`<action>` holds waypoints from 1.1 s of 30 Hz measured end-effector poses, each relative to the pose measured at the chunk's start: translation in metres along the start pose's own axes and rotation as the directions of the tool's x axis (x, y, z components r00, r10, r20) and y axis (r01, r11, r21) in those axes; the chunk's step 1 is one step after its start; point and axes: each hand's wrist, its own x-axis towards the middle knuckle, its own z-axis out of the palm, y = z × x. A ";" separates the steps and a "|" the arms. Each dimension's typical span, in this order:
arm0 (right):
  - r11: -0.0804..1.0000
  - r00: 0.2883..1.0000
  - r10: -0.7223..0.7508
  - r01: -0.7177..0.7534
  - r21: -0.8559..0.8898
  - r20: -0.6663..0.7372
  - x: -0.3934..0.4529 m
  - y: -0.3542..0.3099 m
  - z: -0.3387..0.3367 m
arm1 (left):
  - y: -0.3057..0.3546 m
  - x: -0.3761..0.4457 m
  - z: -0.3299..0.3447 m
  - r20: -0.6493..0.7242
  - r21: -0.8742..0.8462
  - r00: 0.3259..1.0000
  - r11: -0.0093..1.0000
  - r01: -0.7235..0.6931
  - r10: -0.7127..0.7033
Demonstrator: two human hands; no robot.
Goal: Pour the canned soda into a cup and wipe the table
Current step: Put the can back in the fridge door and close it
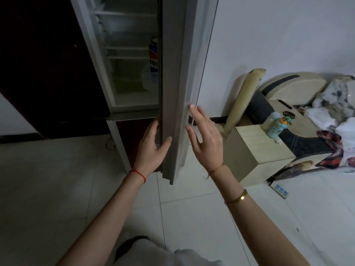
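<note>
From the head camera, a grey fridge door point(172, 93) stands partly open, seen edge-on, its long edge running from the top of the frame down toward the floor point(76, 189). The left hand point(151, 148) sits at the door's lower inner edge, fingers reaching behind the edge and the thumb lying on its front face; how firmly that grip closes on the door cannot be told. The right hand point(205, 139) is just beside the door's outer face, fingers straight and spread, fingertips at the recessed handle point(190, 120); its grip is loose and holds nothing.

Inside the fridge point(130, 54), a blue, red and white soda container point(154, 56) stands upright by the door's inner edge, long axis vertical, top pointing up; the door hides part of it, so can or bottle cannot be told. White shelves point(126, 48) cross the compartment.

At right, a small beige cabinet point(255, 150) stands beside a sofa point(299, 104), where a light-blue bottle point(276, 127) rests.
</note>
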 end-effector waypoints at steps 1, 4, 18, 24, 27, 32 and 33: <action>1.000 1.000 -0.013 0.013 0.006 0.001 0.003 -0.005 0.008 | -0.003 0.002 -0.008 -0.010 -0.010 1.000 1.000 0.007 -0.007; 0.999 0.999 -0.044 0.044 0.011 0.007 0.014 -0.023 0.031 | -0.015 0.010 -0.033 -0.035 -0.032 0.999 0.999 0.036 -0.037; 0.992 0.999 -0.033 0.028 0.126 0.033 0.079 -0.100 0.167 | -0.071 0.079 -0.153 -0.001 0.041 1.000 0.999 0.003 -0.003; 0.990 0.994 0.011 -0.025 0.139 0.107 0.112 -0.123 0.219 | -0.098 0.122 -0.199 0.084 0.055 0.996 0.998 0.019 -0.024; 0.992 0.987 0.022 -0.042 0.122 0.158 0.128 -0.128 0.239 | -0.108 0.146 -0.216 0.103 0.110 0.994 0.994 0.017 -0.028; 0.992 0.974 0.025 -0.051 0.113 0.224 0.154 -0.129 0.267 | -0.123 0.185 -0.236 0.107 0.142 0.994 0.990 -0.002 -0.013; 0.992 0.973 0.023 -0.050 0.113 0.231 0.159 -0.128 0.272 | -0.125 0.192 -0.239 0.109 0.152 0.994 0.988 -0.004 -0.013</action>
